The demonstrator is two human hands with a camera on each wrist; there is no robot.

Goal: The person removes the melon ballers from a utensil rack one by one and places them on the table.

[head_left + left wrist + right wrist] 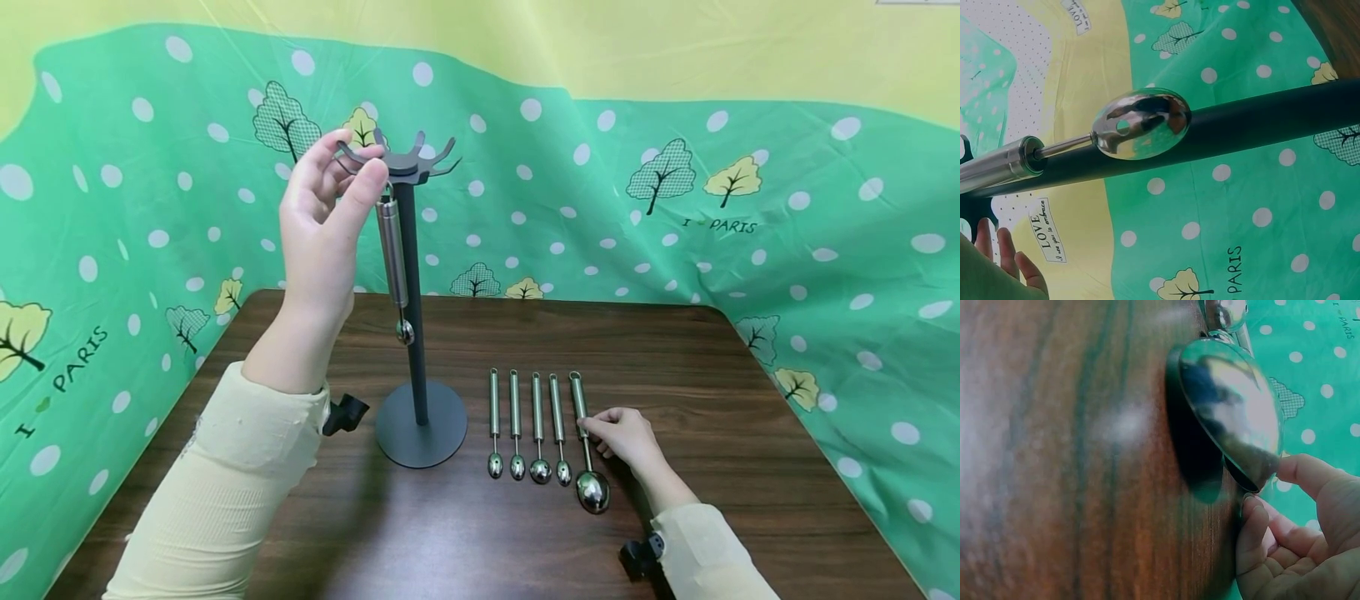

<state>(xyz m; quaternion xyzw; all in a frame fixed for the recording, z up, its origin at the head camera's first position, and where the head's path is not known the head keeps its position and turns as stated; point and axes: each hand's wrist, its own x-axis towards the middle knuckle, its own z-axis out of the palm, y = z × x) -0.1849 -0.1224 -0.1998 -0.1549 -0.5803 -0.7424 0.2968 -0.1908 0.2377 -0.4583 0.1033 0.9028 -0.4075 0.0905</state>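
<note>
My left hand is raised at the hooks of a dark grey stand, its thumb by the top of a hanging melon baller. That baller has a steel handle and a small oval bowl with a hole, and it hangs beside the post. In the left wrist view the fingers are spread apart from the handle. My right hand pinches the handle of a large steel scoop between thumb and fingers. Its bowl lies rounded side up on the table and hides the handle in the right wrist view.
Several smaller melon ballers lie in a row left of the large scoop, handles pointing away. The stand's round base rests on the brown wooden table. A patterned green and yellow cloth hangs behind and at both sides.
</note>
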